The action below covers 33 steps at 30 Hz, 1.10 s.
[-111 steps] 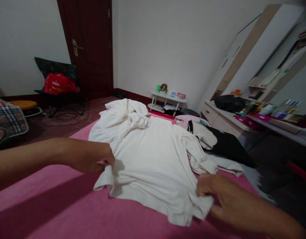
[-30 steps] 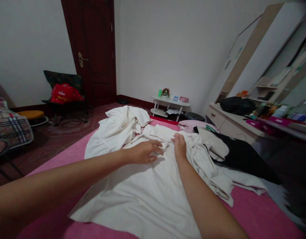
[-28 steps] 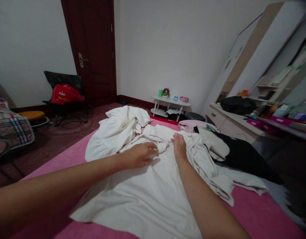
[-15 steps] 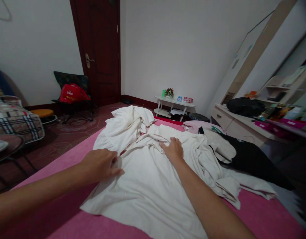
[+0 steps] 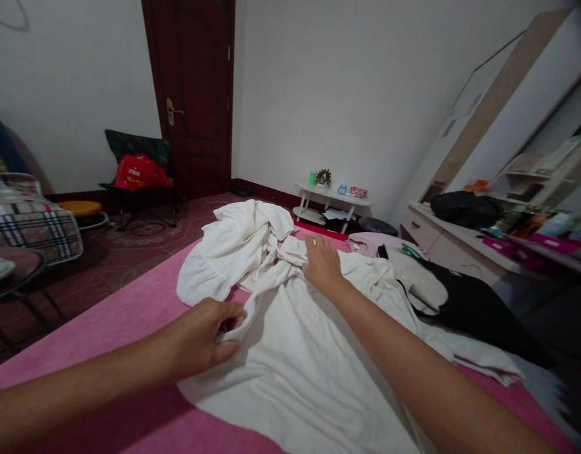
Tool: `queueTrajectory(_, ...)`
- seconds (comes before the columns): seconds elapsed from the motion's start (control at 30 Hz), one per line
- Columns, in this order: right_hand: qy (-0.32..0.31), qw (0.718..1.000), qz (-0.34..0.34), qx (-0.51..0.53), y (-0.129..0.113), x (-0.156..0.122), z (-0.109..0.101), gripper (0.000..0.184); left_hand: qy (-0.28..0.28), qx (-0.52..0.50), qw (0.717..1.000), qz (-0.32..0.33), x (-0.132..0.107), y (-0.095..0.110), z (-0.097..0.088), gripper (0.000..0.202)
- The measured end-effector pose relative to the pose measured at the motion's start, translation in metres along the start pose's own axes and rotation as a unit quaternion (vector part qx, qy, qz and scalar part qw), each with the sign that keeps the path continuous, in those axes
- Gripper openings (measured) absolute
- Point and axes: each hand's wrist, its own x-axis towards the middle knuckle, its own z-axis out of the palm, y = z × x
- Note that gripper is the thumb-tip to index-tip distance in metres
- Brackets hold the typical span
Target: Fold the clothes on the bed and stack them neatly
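A white garment point(image 5: 299, 359) lies spread on the pink bed point(image 5: 129, 315), its far end bunched into a crumpled heap point(image 5: 238, 246). My left hand point(image 5: 202, 334) is closed, pinching the garment's left edge near the middle of the bed. My right hand point(image 5: 321, 261) reaches further out and rests on the bunched cloth at the garment's far end, its fingers curled onto a fold.
A black and cream garment point(image 5: 441, 290) and a pink one point(image 5: 370, 243) lie at the right of the bed. Beyond stand a small white table point(image 5: 332, 198), a dark door point(image 5: 195, 94), a chair with a red bag point(image 5: 139, 173), and a cluttered desk point(image 5: 484, 233).
My left hand has slid back along the garment's left edge and closed on it. My right hand has stayed at the far bunched end. Earlier both hands held the near hem.
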Motion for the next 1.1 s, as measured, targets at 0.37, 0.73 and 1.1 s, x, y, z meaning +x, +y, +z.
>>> queueTrajectory(0.37,-0.050,0.978,0.100,0.175,0.002,0.023,0.033,0.013,-0.014,-0.154,0.988,0.013,0.008,0.023,-0.005,0.019)
queueTrajectory(0.73,-0.018,0.945,0.180,0.272,0.037,0.008,0.051,0.056,-0.035,-0.147,0.988,0.016,0.014,0.047,-0.009,0.025)
queueTrajectory(1.1,0.094,0.888,0.293,0.342,0.066,0.025,0.062,0.028,-0.111,-0.054,0.984,-0.125,-0.022,0.009,-0.060,0.035)
